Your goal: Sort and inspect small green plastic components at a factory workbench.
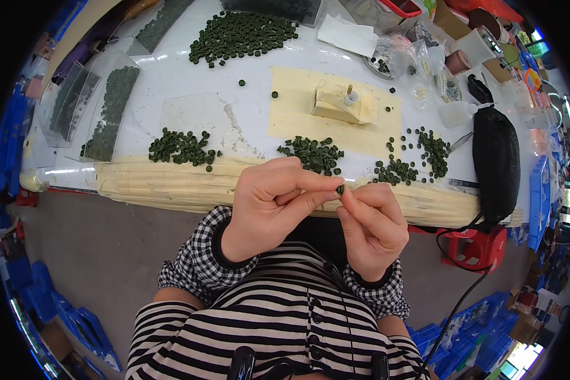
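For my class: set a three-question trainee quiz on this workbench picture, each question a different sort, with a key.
1. True or false: both hands pinch one small dark green disc.
2. What sits nearest beyond the hands on the table? A) a pile of discs B) a hammer C) a cup
3. Fill in: the black pouch lies at the table's ____ end.

Key: 1 true, left hand and right hand meet on it. 2 A. 3 right.
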